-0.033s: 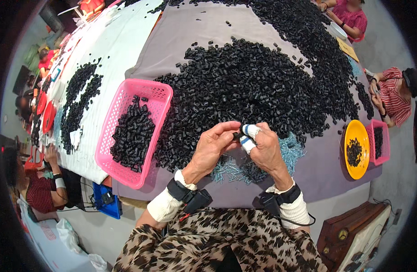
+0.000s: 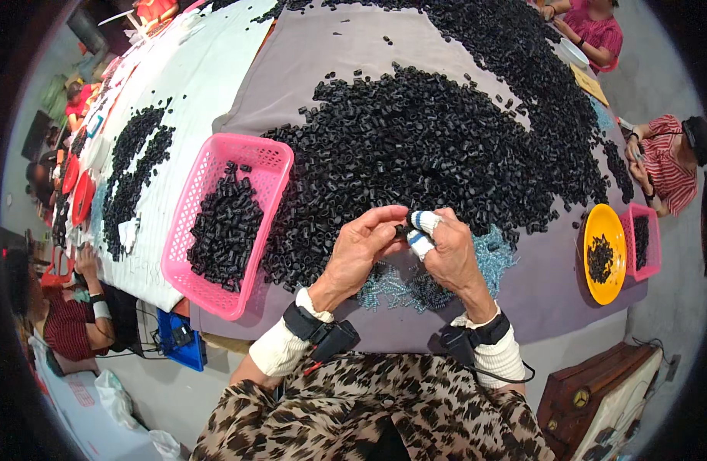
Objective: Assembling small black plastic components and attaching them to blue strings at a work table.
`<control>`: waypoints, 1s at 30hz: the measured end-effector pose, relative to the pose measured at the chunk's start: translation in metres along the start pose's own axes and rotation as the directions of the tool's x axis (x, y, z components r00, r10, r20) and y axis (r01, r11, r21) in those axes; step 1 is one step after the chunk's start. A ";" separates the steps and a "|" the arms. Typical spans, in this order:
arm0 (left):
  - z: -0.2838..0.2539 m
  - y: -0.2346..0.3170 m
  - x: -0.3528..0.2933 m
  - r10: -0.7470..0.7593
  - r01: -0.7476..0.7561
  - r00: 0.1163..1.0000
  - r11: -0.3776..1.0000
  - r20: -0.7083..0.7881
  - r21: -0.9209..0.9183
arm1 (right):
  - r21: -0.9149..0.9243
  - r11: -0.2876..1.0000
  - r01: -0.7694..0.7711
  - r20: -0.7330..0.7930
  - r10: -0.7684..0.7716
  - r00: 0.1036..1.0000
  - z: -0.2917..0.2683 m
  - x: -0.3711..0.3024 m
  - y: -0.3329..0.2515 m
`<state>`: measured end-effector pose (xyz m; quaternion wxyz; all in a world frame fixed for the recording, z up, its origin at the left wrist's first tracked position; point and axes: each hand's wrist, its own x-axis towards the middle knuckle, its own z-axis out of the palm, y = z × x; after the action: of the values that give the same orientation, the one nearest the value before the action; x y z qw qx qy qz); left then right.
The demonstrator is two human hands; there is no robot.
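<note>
Small black piece pinched at the fingertips of both hands

The small, hollow-looking black plastic piece (image 2: 402,229) sits between the two hands, in front of the torso. It should be light, stiff, slightly slippery and hard to break; a fingertip pinch on its outer wall looks the best hold. The bare left hand (image 2: 360,247) angles inward, thumb and index finger pressed together on the piece. The right hand (image 2: 453,252) curls back-up, its fingers drawn together, some in white fabric finger covers (image 2: 423,221) with blue stripes, and appears clamped on the same piece, though the contact is partly hidden. Both forearms slant inward in white knit cuffs (image 2: 279,349).

Shiny pale-blue coil-like pieces (image 2: 492,261) lie below and beside the right hand. Leftward, a pink perforated plastic basket (image 2: 215,300) holds similar black pieces; rightward is a round yellow plate (image 2: 605,292). Beyond the hands spreads a broad heap of black plastic pieces (image 2: 415,146), and far right works a co-worker in a red-and-white striped top (image 2: 668,188)
</note>
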<state>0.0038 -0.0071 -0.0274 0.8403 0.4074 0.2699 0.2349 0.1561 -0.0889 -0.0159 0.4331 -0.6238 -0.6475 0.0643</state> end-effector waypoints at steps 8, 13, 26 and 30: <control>-0.002 -0.003 0.012 0.020 -0.019 0.999 0.999 -0.049 0.026 | 0.069 0.996 -0.053 0.086 0.047 0.995 -0.002 0.021 0.011; 0.000 0.015 0.016 0.004 0.003 0.997 0.996 -0.073 0.094 | 0.120 0.971 -0.207 0.233 0.175 0.957 -0.016 0.050 0.002; -0.002 0.021 0.011 0.341 -0.291 0.940 0.790 0.008 0.540 | 0.255 0.915 -0.313 0.318 0.226 0.921 -0.019 0.061 -0.003; -0.001 0.026 0.007 0.411 -0.316 0.912 0.711 -0.007 0.628 | 0.301 0.902 -0.308 0.308 0.213 0.927 -0.016 0.060 -0.001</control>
<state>0.0037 0.0124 -0.0085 0.5765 0.6847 0.3063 0.3241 0.1743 -0.0443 0.0236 0.4314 -0.6054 -0.5885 0.3178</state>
